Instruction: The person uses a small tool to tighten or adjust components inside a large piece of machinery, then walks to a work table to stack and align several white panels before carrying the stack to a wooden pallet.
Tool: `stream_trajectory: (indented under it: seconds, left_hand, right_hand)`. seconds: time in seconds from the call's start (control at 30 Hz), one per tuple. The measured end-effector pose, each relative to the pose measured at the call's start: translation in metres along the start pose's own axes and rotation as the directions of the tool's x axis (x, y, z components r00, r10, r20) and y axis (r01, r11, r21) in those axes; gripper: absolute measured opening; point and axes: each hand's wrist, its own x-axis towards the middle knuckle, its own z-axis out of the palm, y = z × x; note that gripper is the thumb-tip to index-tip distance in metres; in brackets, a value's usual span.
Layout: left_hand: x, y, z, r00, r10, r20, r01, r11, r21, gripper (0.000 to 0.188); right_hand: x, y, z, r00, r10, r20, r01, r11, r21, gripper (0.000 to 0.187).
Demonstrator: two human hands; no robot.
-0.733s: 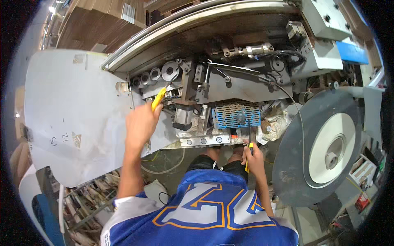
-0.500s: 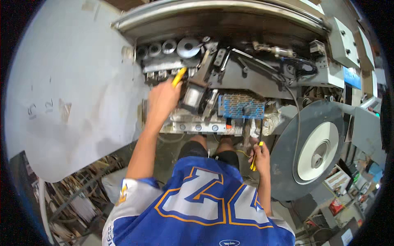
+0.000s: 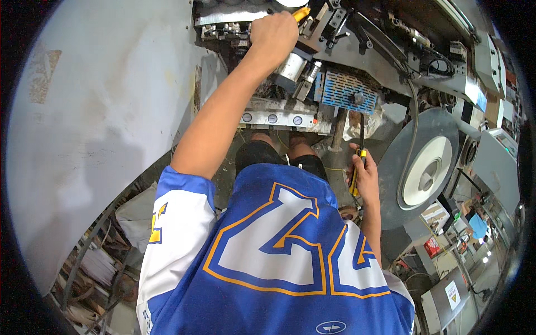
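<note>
My left hand [image 3: 274,38] is closed around a yellow tool [image 3: 302,13], whose end sticks out past the fingers. Its exact kind is not clear. That arm reaches over the machine, next to a silver cylinder [image 3: 292,67] on a dark bracket and a row of small metal fittings [image 3: 220,31]. Lower and to the right, my right hand [image 3: 365,177] grips a yellow-and-black handled tool [image 3: 353,183]; the fingers cover much of it. This hand is below a blue slotted plate [image 3: 347,94] with a dark knob on it.
A large grey wheel with a white hub [image 3: 427,173] stands right of my right hand, a cable hanging across it. A bar with several pressure gauges [image 3: 272,119] runs in front of my legs. A wide grey panel [image 3: 106,111] rises at left.
The view has shifted, so the machine sits higher in the picture. My left hand has moved rightward along the machine, nearer the cylinder's bracket, still holding the yellow tool. My right hand keeps its tool.
</note>
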Motion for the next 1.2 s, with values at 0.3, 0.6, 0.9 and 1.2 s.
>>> stream_trajectory:
  seconds: [0.3, 0.6, 0.9, 1.2]
  left_hand:
    - [0.011, 0.018, -0.004, 0.999, -0.02, 0.042, 0.018, 0.998, 0.052, 0.026]
    - [0.015, 0.036, -0.002, 0.977, -0.141, 0.161, 0.104, 0.97, 0.219, 0.038]
    - [0.022, 0.053, -0.005, 0.976, -0.11, 0.189, 0.041, 0.941, 0.335, 0.039]
    - [0.014, 0.058, -0.009, 0.965, -0.182, 0.188, 0.11, 0.934, 0.34, 0.038]
  right_hand:
    - [-0.01, 0.009, 0.027, 1.0, -0.013, 0.008, 0.013, 1.0, 0.016, 0.032]
    - [0.009, 0.031, 0.019, 1.0, -0.007, 0.029, 0.002, 0.99, 0.144, 0.03]
    - [0.043, 0.036, -0.02, 0.993, -0.083, 0.078, 0.064, 0.974, 0.217, 0.031]
    - [0.071, 0.033, -0.039, 0.981, -0.089, 0.171, 0.037, 0.958, 0.284, 0.038]
